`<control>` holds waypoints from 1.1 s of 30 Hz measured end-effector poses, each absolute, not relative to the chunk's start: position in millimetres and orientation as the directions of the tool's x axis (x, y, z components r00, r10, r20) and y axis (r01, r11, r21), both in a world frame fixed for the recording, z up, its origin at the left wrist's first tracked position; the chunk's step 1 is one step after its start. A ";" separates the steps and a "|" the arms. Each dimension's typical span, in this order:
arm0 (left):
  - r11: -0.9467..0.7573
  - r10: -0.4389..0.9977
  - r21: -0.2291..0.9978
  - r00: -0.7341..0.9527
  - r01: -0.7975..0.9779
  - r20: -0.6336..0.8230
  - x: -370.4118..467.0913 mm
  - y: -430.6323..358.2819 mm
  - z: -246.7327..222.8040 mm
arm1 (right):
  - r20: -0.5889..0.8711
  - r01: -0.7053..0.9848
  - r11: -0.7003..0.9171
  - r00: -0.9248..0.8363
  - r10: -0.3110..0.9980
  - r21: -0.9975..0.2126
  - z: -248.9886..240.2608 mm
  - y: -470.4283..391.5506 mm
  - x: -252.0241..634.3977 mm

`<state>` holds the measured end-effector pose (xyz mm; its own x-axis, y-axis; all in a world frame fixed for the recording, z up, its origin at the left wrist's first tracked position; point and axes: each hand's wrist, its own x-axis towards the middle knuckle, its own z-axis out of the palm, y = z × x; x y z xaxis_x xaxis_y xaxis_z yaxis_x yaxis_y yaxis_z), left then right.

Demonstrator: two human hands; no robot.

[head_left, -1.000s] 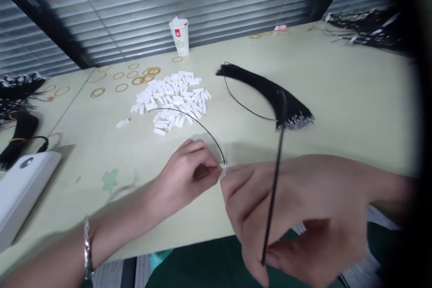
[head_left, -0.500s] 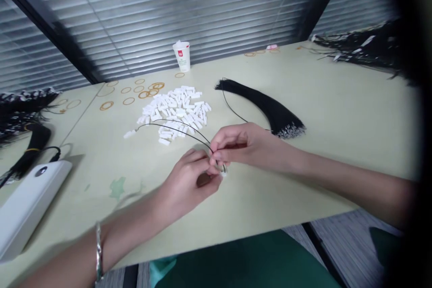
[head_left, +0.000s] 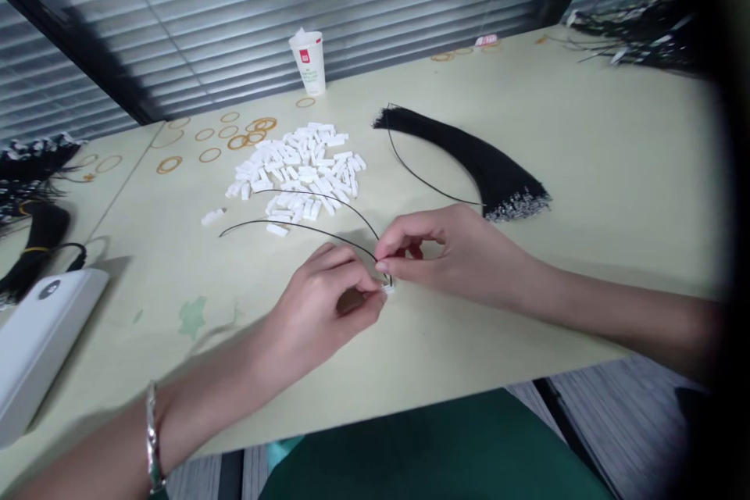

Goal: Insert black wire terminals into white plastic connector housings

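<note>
My left hand (head_left: 337, 297) pinches a small white connector (head_left: 387, 289) above the table. Close on its right, my right hand (head_left: 437, 250) grips a thin black wire (head_left: 316, 230) between thumb and forefinger, near the connector. Two black wires arc from the fingertips toward the left; a wire end seems to meet the connector. Behind the hands lies a pile of white connectors (head_left: 308, 168), with one loose piece (head_left: 212, 216) to its left. A bundle of black wires (head_left: 469, 152) with pale, frayed-looking tips rests beyond my right hand.
A paper cup (head_left: 310, 66) stands near the blinds. Rubber bands (head_left: 169, 165) lie around the pile's left and rear. At the left are a white device (head_left: 52, 336) with a cable and dark wire bundles (head_left: 41, 242); more wires (head_left: 644, 35) lie at the far right.
The view has shifted slightly, so the table items appear higher. My hands remain close together at the connector. The longer wire's far end now shows apart from the loose white piece.
</note>
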<state>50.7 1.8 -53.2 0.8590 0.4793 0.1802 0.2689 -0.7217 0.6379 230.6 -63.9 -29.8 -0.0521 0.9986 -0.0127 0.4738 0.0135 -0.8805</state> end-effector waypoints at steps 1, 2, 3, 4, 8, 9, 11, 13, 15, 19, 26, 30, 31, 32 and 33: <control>-0.727 0.481 0.630 0.857 0.273 0.183 50.6 1.8 -52.8 | -0.007 0.488 0.019 -0.052 0.999 -0.873 -29.6 -64.0 230.6; -0.733 0.482 0.622 0.856 0.276 0.188 50.4 1.8 -52.4 | -0.006 0.491 0.022 -0.055 0.998 -0.871 -29.4 -64.1 230.8; -0.738 0.481 0.615 0.856 0.278 0.190 50.2 1.6 -52.0 | -0.007 0.489 0.024 -0.061 0.998 -0.872 -29.4 -64.2 231.1; -0.741 0.480 0.610 0.856 0.280 0.190 50.1 1.4 -51.6 | -0.008 0.484 0.026 -0.067 0.998 -0.875 -29.6 -64.3 231.5; -0.741 0.480 0.607 0.859 0.289 0.177 49.9 0.5 -50.2 | 0.021 0.491 0.050 -0.065 0.998 -0.870 -31.5 -64.8 232.3; -0.739 0.479 0.608 0.860 0.289 0.174 50.0 0.4 -49.9 | 0.032 0.497 0.058 -0.062 0.998 -0.866 -32.0 -64.9 232.4; -0.742 0.476 0.607 0.861 0.285 0.178 50.2 0.4 -49.5 | 0.048 0.507 0.073 -0.061 0.997 -0.859 -32.7 -65.1 232.3; -0.744 0.473 0.605 0.863 0.284 0.177 50.2 0.4 -49.3 | 0.055 0.508 0.080 -0.063 0.996 -0.858 -33.2 -65.3 232.2; -0.742 0.475 0.608 0.862 0.284 0.177 49.9 0.2 -49.4 | 0.056 0.505 0.080 -0.062 0.996 -0.860 -33.5 -65.4 232.6; -0.730 0.485 0.617 0.858 0.293 0.167 49.2 -0.3 -49.9 | 0.048 0.488 0.073 -0.063 0.997 -0.870 -34.3 -65.2 234.5; -0.742 0.480 0.605 0.859 0.290 0.176 49.2 0.7 -50.5 | 0.044 0.469 0.076 -0.079 0.996 -0.880 -34.2 -64.3 235.1; -0.737 0.479 0.611 0.861 0.289 0.171 49.0 0.5 -50.4 | 0.053 0.490 0.087 -0.083 0.995 -0.867 -34.0 -64.6 235.0; -0.735 0.481 0.613 0.860 0.289 0.172 48.9 0.5 -50.5 | 0.055 0.497 0.090 -0.085 0.995 -0.863 -33.9 -64.8 235.1; -0.734 0.482 0.616 0.858 0.287 0.175 48.7 0.5 -50.6 | 0.059 0.505 0.093 -0.083 0.995 -0.858 -33.7 -65.1 235.2; -0.734 0.483 0.618 0.857 0.283 0.181 48.6 0.6 -50.8 | 0.061 0.511 0.097 -0.085 0.994 -0.854 -33.5 -65.4 235.4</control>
